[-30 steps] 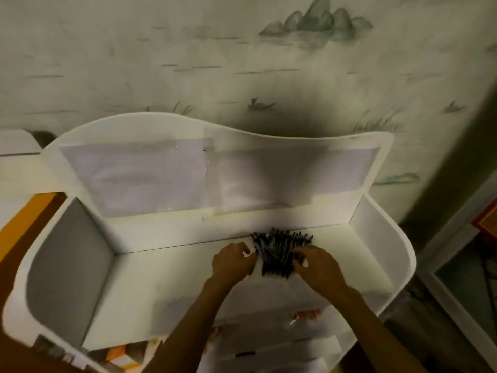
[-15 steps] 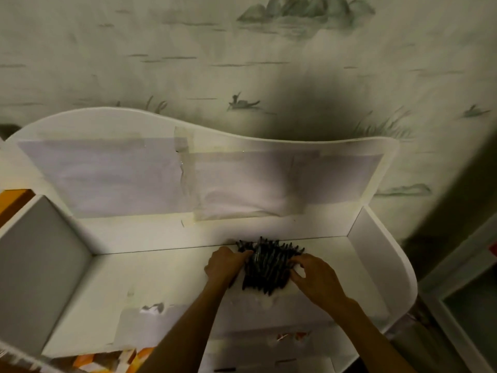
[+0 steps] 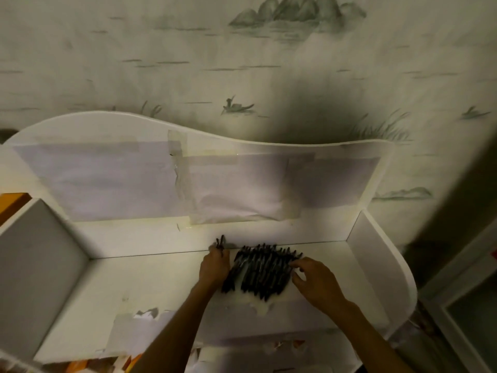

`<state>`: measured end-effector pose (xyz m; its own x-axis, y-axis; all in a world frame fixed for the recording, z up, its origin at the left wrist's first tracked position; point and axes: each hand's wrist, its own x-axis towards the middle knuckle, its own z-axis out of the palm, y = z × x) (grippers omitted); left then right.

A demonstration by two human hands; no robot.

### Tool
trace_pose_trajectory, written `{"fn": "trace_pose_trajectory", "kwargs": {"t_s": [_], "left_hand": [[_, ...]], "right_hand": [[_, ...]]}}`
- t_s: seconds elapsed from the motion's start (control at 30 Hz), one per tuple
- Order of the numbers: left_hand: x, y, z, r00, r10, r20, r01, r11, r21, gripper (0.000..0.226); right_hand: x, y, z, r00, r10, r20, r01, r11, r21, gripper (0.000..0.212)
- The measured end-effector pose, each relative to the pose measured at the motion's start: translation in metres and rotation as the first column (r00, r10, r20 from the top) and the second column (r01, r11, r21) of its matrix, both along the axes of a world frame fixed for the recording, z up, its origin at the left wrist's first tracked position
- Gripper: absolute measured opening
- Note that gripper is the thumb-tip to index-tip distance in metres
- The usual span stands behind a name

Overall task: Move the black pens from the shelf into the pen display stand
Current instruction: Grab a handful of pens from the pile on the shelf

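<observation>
Shelf (image 3: 150, 286) floor left of the pens (image 3: 261, 270) lies open. Back panel (image 3: 107, 238) and side walls (image 3: 357, 232) bound access; approach from above or front.

This looks like a small stationery shop or a home stockroom, though the dim view does not settle which. A white display shelf (image 3: 150, 289) with taped-over paper panels (image 3: 102, 184) holds a heap of black pens (image 3: 259, 270), against wallpaper (image 3: 242, 63) printed with inked mountains and boats.

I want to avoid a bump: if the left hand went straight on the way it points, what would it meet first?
Probably the shelf's white back panel, just beyond the left hand; depth is unclear.
</observation>
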<state>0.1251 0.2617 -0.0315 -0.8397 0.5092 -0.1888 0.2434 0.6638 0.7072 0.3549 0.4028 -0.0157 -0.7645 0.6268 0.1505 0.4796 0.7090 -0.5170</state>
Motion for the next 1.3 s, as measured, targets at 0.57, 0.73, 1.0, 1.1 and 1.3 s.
{"fn": "trace_pose_trajectory", "kwargs": {"t_s": [0.57,0.73,1.0,1.1,1.3], "left_hand": [[0.002,-0.014,-0.008,0.988,-0.127,-0.089,0.112,0.980,-0.162,0.053],[0.007,-0.007,-0.006,0.985,-0.160,-0.063,0.146,0.972,-0.186,0.043],[0.006,-0.003,0.002,0.976,-0.150,-0.158,0.099,0.951,-0.292,0.033],[0.001,-0.007,0.000,0.982,-0.132,-0.138,0.078,0.937,-0.339,0.024],[-0.002,-0.019,-0.001,0.999,-0.035,-0.021,0.034,0.998,-0.046,0.022]], "right_hand": [[-0.002,-0.002,0.006,0.999,0.028,0.025,-0.028,1.000,-0.014,0.020],[0.005,-0.001,0.006,1.000,0.015,0.015,-0.015,1.000,-0.020,0.022],[0.010,0.007,0.000,0.999,0.013,0.037,-0.013,1.000,-0.016,0.024],[0.008,0.009,0.001,0.999,0.016,0.040,-0.015,1.000,-0.008,0.024],[-0.011,0.009,0.016,0.999,0.032,0.018,-0.032,0.999,-0.010,0.021]]}}
